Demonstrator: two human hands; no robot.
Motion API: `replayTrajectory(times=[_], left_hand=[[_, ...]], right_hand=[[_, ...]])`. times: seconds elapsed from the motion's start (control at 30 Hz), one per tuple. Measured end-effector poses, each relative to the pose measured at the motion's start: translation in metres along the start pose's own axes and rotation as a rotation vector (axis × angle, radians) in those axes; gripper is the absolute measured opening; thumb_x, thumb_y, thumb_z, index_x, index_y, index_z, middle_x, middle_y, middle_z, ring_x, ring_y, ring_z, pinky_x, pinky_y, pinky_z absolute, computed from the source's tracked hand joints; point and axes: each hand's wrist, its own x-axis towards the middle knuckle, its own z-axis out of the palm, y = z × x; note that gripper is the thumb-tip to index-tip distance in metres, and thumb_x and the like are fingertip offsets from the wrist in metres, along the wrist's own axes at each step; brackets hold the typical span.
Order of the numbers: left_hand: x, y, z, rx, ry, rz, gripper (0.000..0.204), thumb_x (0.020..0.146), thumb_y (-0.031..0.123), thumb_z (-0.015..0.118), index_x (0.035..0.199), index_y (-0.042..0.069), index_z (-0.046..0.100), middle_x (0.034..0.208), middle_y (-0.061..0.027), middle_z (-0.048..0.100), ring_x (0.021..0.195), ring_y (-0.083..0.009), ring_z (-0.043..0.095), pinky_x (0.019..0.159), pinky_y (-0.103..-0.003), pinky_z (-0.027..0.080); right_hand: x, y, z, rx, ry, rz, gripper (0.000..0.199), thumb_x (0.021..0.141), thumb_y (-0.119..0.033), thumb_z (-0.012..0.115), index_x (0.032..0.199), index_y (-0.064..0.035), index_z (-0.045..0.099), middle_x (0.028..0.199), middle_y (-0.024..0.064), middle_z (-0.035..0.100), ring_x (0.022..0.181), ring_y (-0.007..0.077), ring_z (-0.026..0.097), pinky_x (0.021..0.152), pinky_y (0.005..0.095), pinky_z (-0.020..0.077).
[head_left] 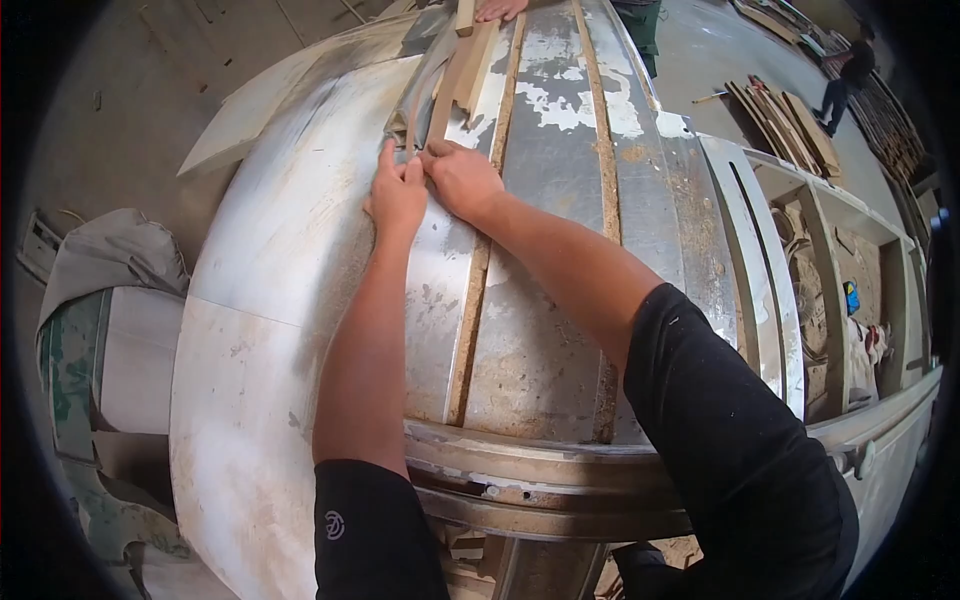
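My left hand (399, 195) rests low over the worn metal tabletop (530, 330), index finger and thumb stretched forward and apart. Its fingertips are at the near end of a thin, slightly curved wooden strip (413, 115), beside a small angular piece (397, 126). Close on its right, my right hand (463, 180) has its fingers closed at the near end of a straight wooden strip (440, 110). The fingers hide the exact contact. At the far end, another person's hand (500, 10) lies by the wooden pieces.
Sawdust-filled grooves (470, 335) run lengthwise along the tabletop, with a metal rail (540, 470) across its near edge. An open frame (840, 290) with compartments adjoins on the right. Boards (790, 125) lie on the floor beyond, where a person (855, 75) stands. Grey cloth (115, 250) hangs at left.
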Motion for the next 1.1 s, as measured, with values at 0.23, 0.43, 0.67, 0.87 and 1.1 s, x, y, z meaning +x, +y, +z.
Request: replayTrajectory(times=[0.23,0.43,0.67,0.87,1.1], left_hand=[[0.007,0.009,0.004,-0.292,-0.012,-0.082,0.041,0.088,0.008,0.057,0.126,-0.006,0.054,0.075,-0.0071,0.066,0.061,-0.0112,0.059,0.052,-0.025,0.043],[0.013,0.025,-0.014,-0.261,-0.05,-0.174,0.045,0.087,0.008,0.058,0.129,-0.005,0.052,0.079,-0.008,0.066,0.069,-0.0123,0.061,0.063,-0.028,0.048],[0.017,0.013,-0.023,0.101,-0.075,0.075,0.04,0.082,0.012,0.064,0.12,0.003,0.062,0.097,-0.0214,0.069,0.084,-0.0255,0.068,0.074,-0.034,0.05],[0.011,0.023,-0.031,0.156,-0.171,-0.037,0.037,0.079,0.011,0.063,0.116,0.006,0.066,0.089,-0.0179,0.07,0.078,-0.0246,0.068,0.069,-0.035,0.051],[0.013,0.032,-0.031,-0.22,-0.232,-0.387,0.025,0.084,0.009,0.057,0.104,0.002,0.069,0.075,-0.0057,0.065,0.054,-0.0119,0.055,0.042,-0.025,0.038]], right_hand=[[-0.003,0.005,0.0,-0.146,0.011,-0.05,0.018,0.081,-0.018,0.058,0.096,-0.0113,0.066,0.095,0.0057,0.063,0.101,0.025,0.06,0.081,0.0396,0.0497],[-0.004,0.003,-0.001,-0.184,0.015,-0.066,0.021,0.08,-0.018,0.058,0.099,-0.0134,0.067,0.1,0.0032,0.065,0.105,0.0222,0.059,0.084,0.0393,0.0472],[-0.004,0.001,-0.001,-0.129,0.118,-0.129,0.016,0.075,-0.016,0.061,0.09,-0.009,0.064,0.092,0.0055,0.065,0.094,0.0244,0.062,0.075,0.0378,0.0522],[-0.002,-0.009,-0.012,-0.081,0.121,-0.108,0.015,0.072,-0.009,0.061,0.087,-0.0071,0.059,0.087,0.0083,0.064,0.09,0.0259,0.062,0.07,0.0369,0.0535],[-0.001,-0.005,-0.01,-0.055,0.177,-0.159,0.013,0.074,-0.008,0.06,0.086,-0.0065,0.057,0.084,0.0092,0.062,0.087,0.0266,0.062,0.069,0.038,0.0531]])
